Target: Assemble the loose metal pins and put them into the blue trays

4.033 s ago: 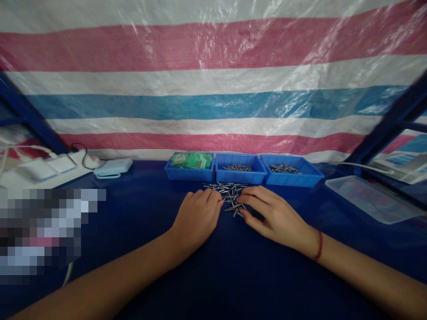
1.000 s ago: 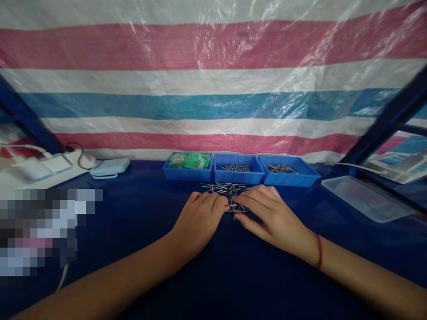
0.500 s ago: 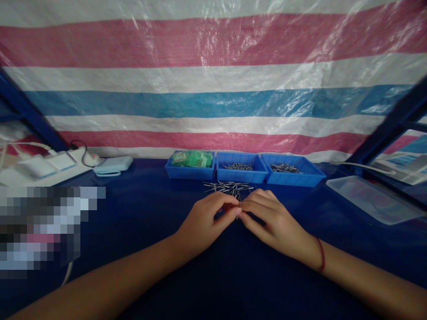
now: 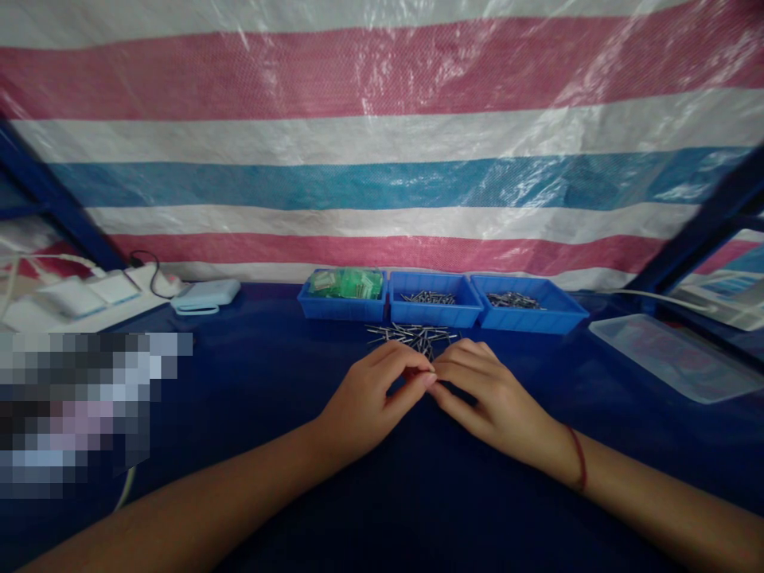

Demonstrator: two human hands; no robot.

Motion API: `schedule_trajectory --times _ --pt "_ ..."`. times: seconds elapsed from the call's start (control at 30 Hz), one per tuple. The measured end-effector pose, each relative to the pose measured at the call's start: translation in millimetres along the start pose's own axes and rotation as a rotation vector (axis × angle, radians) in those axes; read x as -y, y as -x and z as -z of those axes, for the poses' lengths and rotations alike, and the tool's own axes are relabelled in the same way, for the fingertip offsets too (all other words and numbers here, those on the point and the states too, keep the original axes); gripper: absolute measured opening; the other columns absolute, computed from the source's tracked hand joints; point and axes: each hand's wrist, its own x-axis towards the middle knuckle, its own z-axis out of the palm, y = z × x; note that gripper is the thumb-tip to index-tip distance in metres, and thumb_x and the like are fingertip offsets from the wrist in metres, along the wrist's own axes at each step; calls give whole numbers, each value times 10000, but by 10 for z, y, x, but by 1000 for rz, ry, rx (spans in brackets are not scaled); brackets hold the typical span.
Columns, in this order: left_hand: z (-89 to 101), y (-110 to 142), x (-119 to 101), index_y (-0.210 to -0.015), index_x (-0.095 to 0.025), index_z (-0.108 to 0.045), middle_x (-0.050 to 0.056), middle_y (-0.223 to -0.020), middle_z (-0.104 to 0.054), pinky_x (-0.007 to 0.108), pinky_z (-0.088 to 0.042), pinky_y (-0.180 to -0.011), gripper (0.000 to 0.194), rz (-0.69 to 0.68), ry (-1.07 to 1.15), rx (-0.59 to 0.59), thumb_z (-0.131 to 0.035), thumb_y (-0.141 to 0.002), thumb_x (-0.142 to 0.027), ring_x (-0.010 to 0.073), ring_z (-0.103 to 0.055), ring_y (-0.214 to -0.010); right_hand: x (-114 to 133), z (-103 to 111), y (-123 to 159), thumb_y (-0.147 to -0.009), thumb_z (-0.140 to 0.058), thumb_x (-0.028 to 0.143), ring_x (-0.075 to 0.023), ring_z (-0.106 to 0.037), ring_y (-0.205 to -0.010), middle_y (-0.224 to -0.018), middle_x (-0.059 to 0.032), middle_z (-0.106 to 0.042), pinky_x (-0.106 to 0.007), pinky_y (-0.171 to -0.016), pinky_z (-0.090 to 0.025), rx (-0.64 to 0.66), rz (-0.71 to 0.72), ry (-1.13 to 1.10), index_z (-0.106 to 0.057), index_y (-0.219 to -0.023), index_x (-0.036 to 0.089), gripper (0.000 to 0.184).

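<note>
My left hand (image 4: 379, 390) and my right hand (image 4: 486, 390) meet fingertip to fingertip over the dark blue table (image 4: 411, 509). Thumb and forefinger of each are pinched together. Whatever sits between those fingertips is hidden or too small to name. Just beyond my fingers lies a loose pile of thin metal pins (image 4: 411, 336), partly covered by the hands. Behind it, a middle blue bin (image 4: 435, 316) and a right blue bin (image 4: 531, 320) contain small metal pieces. The left blue bin (image 4: 341, 310) contains green plastic-wrapped packets (image 4: 349, 283).
At the left stand a white power strip with plugs (image 4: 113, 290) and a pale blue case-like object (image 4: 206, 297). A pixelated patch covers the lower left. A translucent plastic lid (image 4: 677, 358) lies at the right. A striped tarp (image 4: 382, 183) hangs behind the bins.
The view has shifted very slightly, so everything sits a little to the right. Both hands keep nearly the same pinched pose, and the tiny gap at the fingertips looks a bit smaller.
</note>
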Motion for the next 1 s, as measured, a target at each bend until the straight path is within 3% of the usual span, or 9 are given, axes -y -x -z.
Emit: schedule_trajectory --times 0.53,0.83,1.0 --pt "-1 -9 5 -893 -179 -553 11 -814 -588 245 -457 -714 74 36 -28 -30 -480 -882 -183 120 -557 -742 -15 -14 8 -854 -528 203 -163 -558 -759 -802 -22 -647 -329 -707 -376 -95 -53 -51 -608 -832 195 84" --pt "-16 -25 32 -910 -185 -522 10 -851 -564 241 -445 -693 67 140 -17 -15 -462 -884 -169 126 -539 -760 -16 33 -2 -786 -603 152 -178 -577 -750 -775 -32 -642 -345 -708 -443 -380 -32 -43 -600 -852 207 86" --pt "-32 -39 80 -899 -176 -525 25 -876 -545 268 -437 -777 106 101 -41 34 -421 -907 -158 140 -538 -845 17 45 13 -780 -604 131 -178 -573 -784 -824 -44 -636 -343 -716 -450 -371 34 -23 -600 -886 200 127"
